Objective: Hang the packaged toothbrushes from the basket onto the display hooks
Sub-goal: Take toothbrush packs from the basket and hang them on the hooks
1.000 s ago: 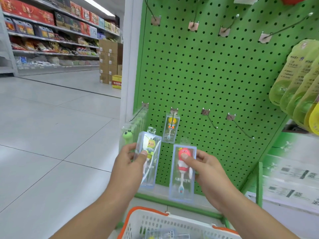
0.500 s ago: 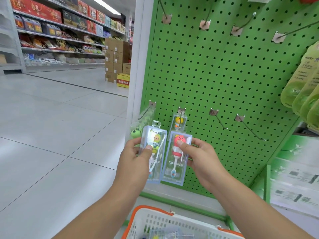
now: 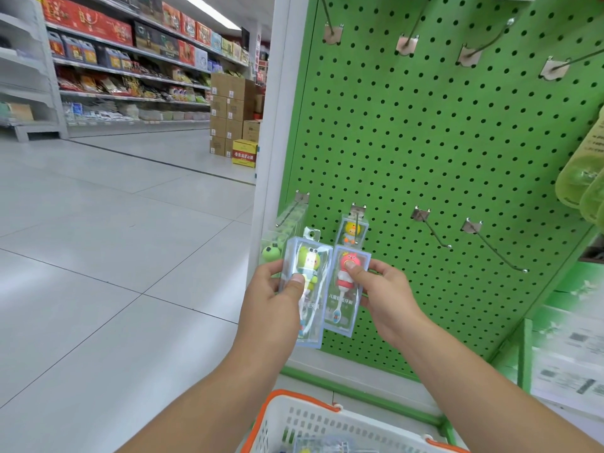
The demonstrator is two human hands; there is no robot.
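You're holding two packaged toothbrushes up in front of the board, side by side and touching along their edges. Your left hand [image 3: 274, 299] is pinching the clear plastic box with the green and yellow character toothbrush [image 3: 305, 286], thumb pressing on its front face and fingers wrapping behind; its hang tab is sticking up at the top. Your right hand [image 3: 384, 299] is pinching the clear plastic box with the red and pink character toothbrush [image 3: 346, 289], thumb pressing right on the character's head, fingers curling round the box's right edge.

Just above and behind the red one, a clear package with a yellow duck-like toothbrush [image 3: 352, 231] is already hanging on a metal hook [image 3: 358, 210]. To your left of that, a row of clear packages with green frog-like toothbrushes [image 3: 277, 243] is hanging from the leftmost lower hook [image 3: 295, 202], right behind your left-hand box. Two bare metal hooks [image 3: 434, 230] are jutting out to the right of these, and a further row of hooks is sitting higher up.

All of it is mounted on the green perforated pegboard panel [image 3: 425, 142], edged by a white post. Pale green pouches [image 3: 585, 178] are hanging at the far right edge. Below your forearms, the white plastic basket with the orange rim [image 3: 294, 420] is sitting near the bottom of the view, with more clear packages showing blurred inside. Off to your left, the grey tiled floor [image 3: 98, 256] is running toward stocked store shelves [image 3: 130, 70] and stacked cardboard cartons [image 3: 230, 112].
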